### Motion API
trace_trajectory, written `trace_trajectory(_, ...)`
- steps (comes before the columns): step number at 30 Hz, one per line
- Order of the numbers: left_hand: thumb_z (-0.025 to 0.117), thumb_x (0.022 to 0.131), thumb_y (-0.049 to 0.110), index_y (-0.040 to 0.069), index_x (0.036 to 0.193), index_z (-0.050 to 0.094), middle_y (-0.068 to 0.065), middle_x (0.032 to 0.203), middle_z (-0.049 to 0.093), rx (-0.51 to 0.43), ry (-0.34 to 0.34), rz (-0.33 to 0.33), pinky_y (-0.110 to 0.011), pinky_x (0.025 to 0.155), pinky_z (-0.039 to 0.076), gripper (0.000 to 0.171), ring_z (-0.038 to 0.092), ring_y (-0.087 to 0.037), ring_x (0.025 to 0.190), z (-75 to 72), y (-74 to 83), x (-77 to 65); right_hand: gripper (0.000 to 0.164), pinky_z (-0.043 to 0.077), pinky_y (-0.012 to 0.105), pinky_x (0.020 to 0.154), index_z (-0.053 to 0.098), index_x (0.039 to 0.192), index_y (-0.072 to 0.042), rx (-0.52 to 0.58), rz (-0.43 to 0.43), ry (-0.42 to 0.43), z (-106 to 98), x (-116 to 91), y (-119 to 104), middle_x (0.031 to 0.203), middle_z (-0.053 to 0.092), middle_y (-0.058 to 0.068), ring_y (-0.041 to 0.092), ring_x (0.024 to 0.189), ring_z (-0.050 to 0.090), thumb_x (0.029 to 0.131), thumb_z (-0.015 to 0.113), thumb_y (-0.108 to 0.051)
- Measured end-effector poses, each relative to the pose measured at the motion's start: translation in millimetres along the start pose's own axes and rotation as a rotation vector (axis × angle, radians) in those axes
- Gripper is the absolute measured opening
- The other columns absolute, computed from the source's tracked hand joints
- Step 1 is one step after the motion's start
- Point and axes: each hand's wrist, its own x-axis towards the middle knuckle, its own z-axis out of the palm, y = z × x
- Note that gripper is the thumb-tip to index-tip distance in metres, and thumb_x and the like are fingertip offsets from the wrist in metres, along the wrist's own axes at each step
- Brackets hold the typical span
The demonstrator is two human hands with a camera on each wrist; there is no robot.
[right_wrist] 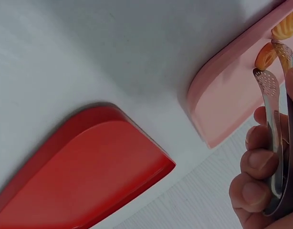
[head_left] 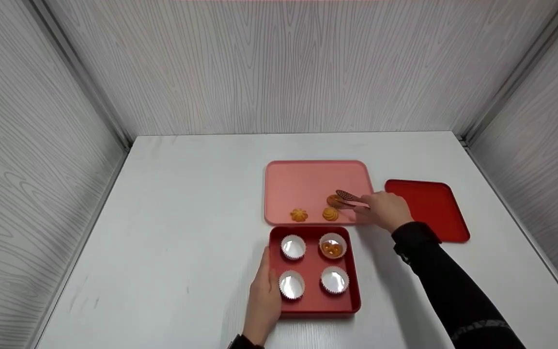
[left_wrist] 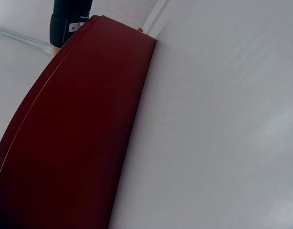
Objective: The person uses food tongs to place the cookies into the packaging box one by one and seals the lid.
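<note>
My right hand (head_left: 386,209) grips metal tongs (right_wrist: 273,102) with perforated tips. The tips stand apart over the pink tray (head_left: 303,177), right at a round orange-brown cookie (right_wrist: 266,56). Close by on that tray are a swirled cookie (head_left: 330,214) and a flower-shaped cookie (head_left: 299,215). In front of it sits a deep red box (head_left: 315,303) with several white paper cups (head_left: 293,247) inside. A cookie with glossy orange spots (head_left: 332,249) lies in the back right cup. Against the box's left wall rests my left hand (head_left: 263,298), fingers straight along the outside.
A flat red tray (head_left: 429,208) lies to the right of the pink one, partly behind my right hand. All stand on a white table (head_left: 177,218), with wood-grain panels (head_left: 279,68) at the back and both sides.
</note>
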Motion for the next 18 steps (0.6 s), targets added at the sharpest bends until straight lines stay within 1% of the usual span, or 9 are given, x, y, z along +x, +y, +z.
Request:
trace_trajectory(5,0.039,0.11,0.009,0.002,0.162,0.025,-0.013,0.166,0.03,-0.003,-0.012,-0.007,-0.049,0.123,0.027,0.054,0.028,-0.029,0.152,0.0,0.5,0.1,0.021,0.051,0.042,0.058,0.074,0.095,-0.01,0.02,0.013,-0.018,-2,-4,2,0.077,0.07,0.007,0.026,0.069,0.062,0.092,0.077,-0.031)
trace_trajectory(8,0.039,0.11,0.008,0.001,0.161,0.025,-0.013,0.166,0.03,-0.004,-0.009,-0.002,-0.049,0.123,0.027,0.054,0.028,-0.029,0.152,0.1,-0.1,-0.3,0.024,0.051,0.04,0.058,0.076,0.101,-0.009,0.02,0.01,-0.008,-1,-7,4,0.081,0.072,0.008,0.025,0.069,0.061,0.092,0.078,-0.031)
trace_trajectory(12,0.039,0.11,0.008,0.001,0.161,0.026,-0.015,0.166,0.03,0.0,-0.002,0.008,-0.05,0.123,0.026,0.053,0.028,-0.031,0.152,0.0,-0.7,-0.1,0.03,0.051,0.04,0.057,0.077,0.105,-0.008,0.0,-0.001,0.04,2,-13,8,0.08,0.072,0.01,0.025,0.067,0.06,0.091,0.079,-0.033)
trace_trajectory(13,0.039,0.11,0.008,0.0,0.161,0.026,-0.015,0.165,0.03,0.002,0.0,0.012,-0.051,0.123,0.026,0.053,0.028,-0.032,0.152,0.1,-1.0,-0.2,0.03,0.051,0.04,0.056,0.077,0.104,-0.008,-0.003,-0.005,0.056,2,-14,9,0.078,0.071,0.01,0.026,0.066,0.059,0.09,0.08,-0.033)
trace_trajectory(16,0.038,0.11,0.009,0.001,0.161,0.025,-0.014,0.166,0.029,0.001,-0.008,0.006,-0.05,0.123,0.025,0.053,0.027,-0.031,0.152,0.0,-1.0,0.4,0.029,0.049,0.039,0.054,0.076,0.104,-0.008,-0.002,-0.019,0.104,3,-18,12,0.074,0.068,0.009,0.026,0.063,0.057,0.089,0.081,-0.033)
trace_trajectory(18,0.038,0.111,0.009,0.001,0.161,0.025,-0.014,0.166,0.029,0.0,-0.012,0.002,-0.049,0.124,0.025,0.053,0.027,-0.03,0.153,0.2,-0.9,0.7,0.031,0.048,0.04,0.053,0.077,0.107,-0.008,0.005,-0.025,0.131,2,-20,13,0.073,0.067,0.009,0.026,0.063,0.057,0.089,0.081,-0.033)
